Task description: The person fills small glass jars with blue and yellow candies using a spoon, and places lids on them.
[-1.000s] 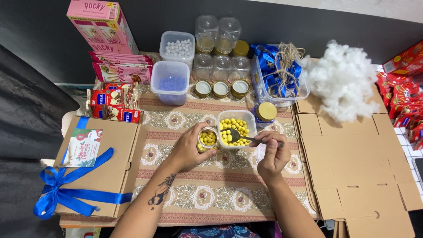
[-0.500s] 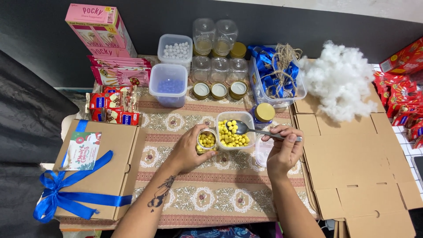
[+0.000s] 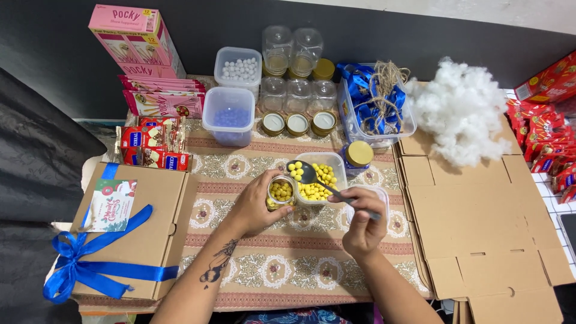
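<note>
My left hand [image 3: 255, 207] grips a small glass jar [image 3: 281, 192] that is nearly full of yellow candy balls, on a patterned table runner [image 3: 300, 264]. My right hand [image 3: 360, 225] holds a metal spoon [image 3: 318, 180] by its handle. The spoon's bowl carries a few yellow balls and hovers just right of and above the jar's mouth, over the left edge of a clear plastic tub of yellow candy balls [image 3: 327, 177]. The tub stands directly right of the jar.
Behind are tubs of blue [image 3: 228, 117] and white [image 3: 239, 67] balls, empty jars [image 3: 297, 93] with gold lids [image 3: 299, 123], and a bin of blue ribbon and twine [image 3: 375, 102]. White stuffing [image 3: 462, 111] and flat cardboard [image 3: 492, 240] lie right; a ribboned box [image 3: 129, 231] and snack packs [image 3: 153, 144] left.
The spoon, dipped in the tub of yellow balls a second ago, has come up loaded and moved left toward the jar. My left hand has kept the jar in place.
</note>
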